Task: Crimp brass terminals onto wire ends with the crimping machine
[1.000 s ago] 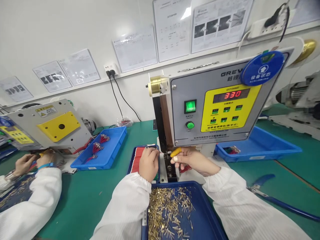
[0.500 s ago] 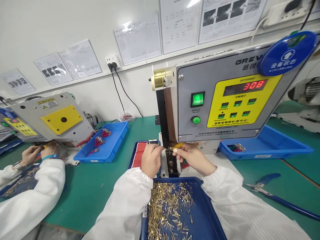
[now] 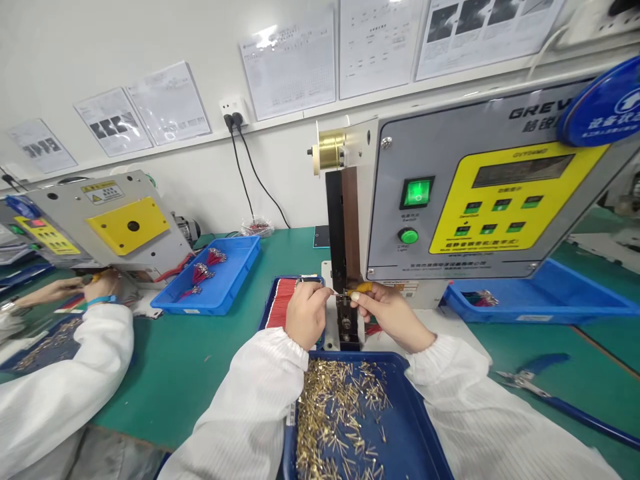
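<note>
A fine wire (image 3: 336,293) is pinched in the left hand (image 3: 306,315) and held steady just beside a yellow piece (image 3: 363,287) clamped in the right hand (image 3: 386,316), above the black die block (image 3: 348,322).

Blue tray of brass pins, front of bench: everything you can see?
A shallow, dark blue, plastic-looking tray with a raised rim sits at the front of the bench, just before the machine's base; its near end runs out of view. Loose brass-coloured pins lie scattered and crossed over its left and middle, leaving the right side bare. The person's white left sleeve and right sleeve lie close along its two sides; contact is unclear.
</note>
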Tool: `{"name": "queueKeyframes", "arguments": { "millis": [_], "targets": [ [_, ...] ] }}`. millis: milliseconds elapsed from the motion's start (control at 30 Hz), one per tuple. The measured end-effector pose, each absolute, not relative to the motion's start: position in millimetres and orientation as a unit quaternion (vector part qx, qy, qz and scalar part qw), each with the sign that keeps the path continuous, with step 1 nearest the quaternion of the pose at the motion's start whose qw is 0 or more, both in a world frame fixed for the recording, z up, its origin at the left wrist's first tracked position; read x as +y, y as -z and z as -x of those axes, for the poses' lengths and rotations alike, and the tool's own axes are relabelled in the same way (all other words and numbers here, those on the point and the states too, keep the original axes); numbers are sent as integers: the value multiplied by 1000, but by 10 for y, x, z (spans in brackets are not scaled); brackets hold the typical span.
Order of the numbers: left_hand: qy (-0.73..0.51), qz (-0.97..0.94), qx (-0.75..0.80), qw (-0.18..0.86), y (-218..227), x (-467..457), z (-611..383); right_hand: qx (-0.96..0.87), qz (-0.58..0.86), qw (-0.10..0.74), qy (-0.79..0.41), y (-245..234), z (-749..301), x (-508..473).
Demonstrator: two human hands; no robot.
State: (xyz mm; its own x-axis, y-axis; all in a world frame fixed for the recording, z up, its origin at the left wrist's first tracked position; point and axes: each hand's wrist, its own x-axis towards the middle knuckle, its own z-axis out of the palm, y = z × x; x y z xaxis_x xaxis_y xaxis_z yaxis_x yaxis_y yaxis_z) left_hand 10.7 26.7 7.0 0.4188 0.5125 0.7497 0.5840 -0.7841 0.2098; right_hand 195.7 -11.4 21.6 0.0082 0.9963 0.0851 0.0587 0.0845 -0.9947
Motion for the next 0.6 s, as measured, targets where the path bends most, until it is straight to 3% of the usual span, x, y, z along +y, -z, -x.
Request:
{"name": "queueKeyframes", "arguments": {
  "millis": [600],
  "targets": [
    [436, 840, -319, 45, -70, 264, -108, -528, 482, 514, -474, -247, -1971, -121]
  ]
}}
